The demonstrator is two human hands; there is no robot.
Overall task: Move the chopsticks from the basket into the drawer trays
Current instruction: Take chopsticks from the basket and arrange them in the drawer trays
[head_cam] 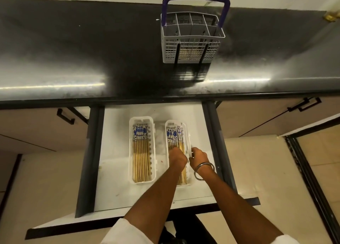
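Observation:
A grey wire basket (191,47) with a purple handle stands on the dark counter; something tan shows low through its grid. Below it the drawer (114,133) is pulled out and holds two white trays. The left tray (131,151) carries several chopsticks (140,155) with blue-and-white tops. The right tray (174,121) carries several more chopsticks (173,135). My left hand (177,158) reaches down into the right tray, its fingers curled onto those chopsticks and hiding their middle. My right hand (199,156), a metal bangle at its wrist, grips the right tray's right rim.
The dark counter (73,59) runs across the view, its front edge overhanging the drawer's back. Cabinet doors with black handles (65,116) flank the drawer on both sides. A tiled floor lies to the right.

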